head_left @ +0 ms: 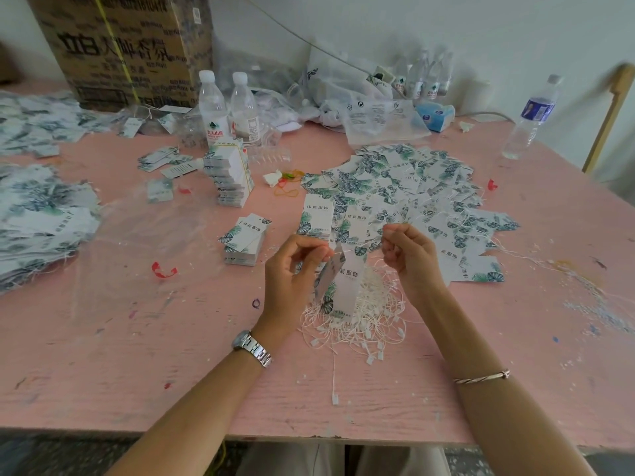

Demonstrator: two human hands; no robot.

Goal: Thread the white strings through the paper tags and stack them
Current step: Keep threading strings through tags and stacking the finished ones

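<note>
My left hand (pixel 292 269) pinches the top of two white paper tags with green leaf print (pixel 338 283), which hang above the table. My right hand (pixel 409 255) pinches a thin white string (pixel 364 250) that runs toward the tags' top. Beneath the tags lies a loose heap of white strings (pixel 357 324) with small plastic ends. A wide spread of strung tags (pixel 412 190) covers the table beyond my hands. A small stack of plain tags (pixel 245 240) sits left of my left hand.
A tall tag stack (pixel 228 175) and two water bottles (pixel 226 108) stand at centre back, a cardboard box (pixel 120 46) behind them. More tag piles (pixel 37 214) lie far left. Another bottle (pixel 531 118) stands at right. The pink table's front edge (pixel 309 438) is near me.
</note>
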